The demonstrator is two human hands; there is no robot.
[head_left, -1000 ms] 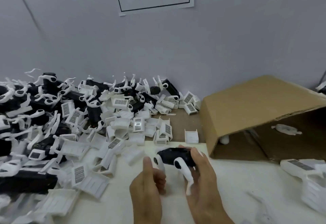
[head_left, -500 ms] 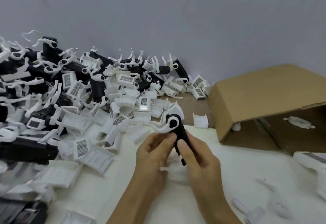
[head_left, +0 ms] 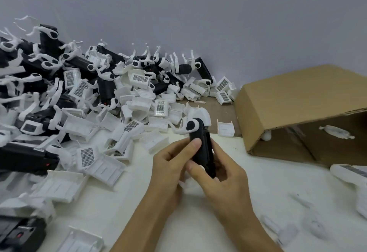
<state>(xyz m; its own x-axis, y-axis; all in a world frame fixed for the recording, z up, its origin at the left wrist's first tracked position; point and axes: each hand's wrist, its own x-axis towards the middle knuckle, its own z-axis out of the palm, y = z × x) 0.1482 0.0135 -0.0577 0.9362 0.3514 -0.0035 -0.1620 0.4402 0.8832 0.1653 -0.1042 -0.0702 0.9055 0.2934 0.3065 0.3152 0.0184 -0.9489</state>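
Left hand and right hand both grip black handle unit, held upright, white hook at top.

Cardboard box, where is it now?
In the head view, the cardboard box lies on its side at the right, to the right of the black part being held.

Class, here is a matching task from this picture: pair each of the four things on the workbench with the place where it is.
Things:
1. black part
2. cardboard box
3. heap of white and black parts
4. small white tray

Places:
A. on the left, against the wall
B. on its side at the right, its opening in view
C. held by the left hand and right hand
D. alone, between heap and box

Pairs: 1-C, 2-B, 3-A, 4-D
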